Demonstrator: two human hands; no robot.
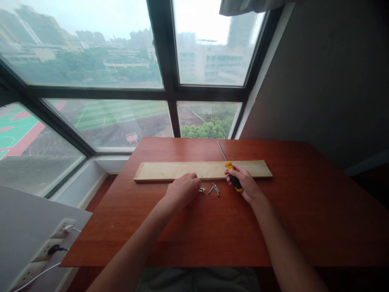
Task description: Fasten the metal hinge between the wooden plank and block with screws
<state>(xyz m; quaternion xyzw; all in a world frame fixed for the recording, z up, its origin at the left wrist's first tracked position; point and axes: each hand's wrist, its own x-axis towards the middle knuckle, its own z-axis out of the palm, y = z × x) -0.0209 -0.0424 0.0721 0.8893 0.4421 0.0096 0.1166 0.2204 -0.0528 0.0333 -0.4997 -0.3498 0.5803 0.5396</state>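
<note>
Screwdriver [228, 165] on the right, loose screws [216, 189] in the gap between the hands!
Right hand [245, 185] wraps the black-and-yellow handle, fingers closed round it, and the shaft runs forward and a touch left, its tip showing past the far edge of the wooden plank [185, 169]. That plank lies lengthwise from left to right across the red-brown tabletop [197, 231], just beyond the screws. And look at the left hand [184, 188]: fingers curled down by the near edge, more screws [202, 190] poking out beside them; whether it pinches one, we cannot tell. The loose bunch sits to its right, shanks at mixed angles, roughly midway between the hands, so neither is clearly nearer.
</note>
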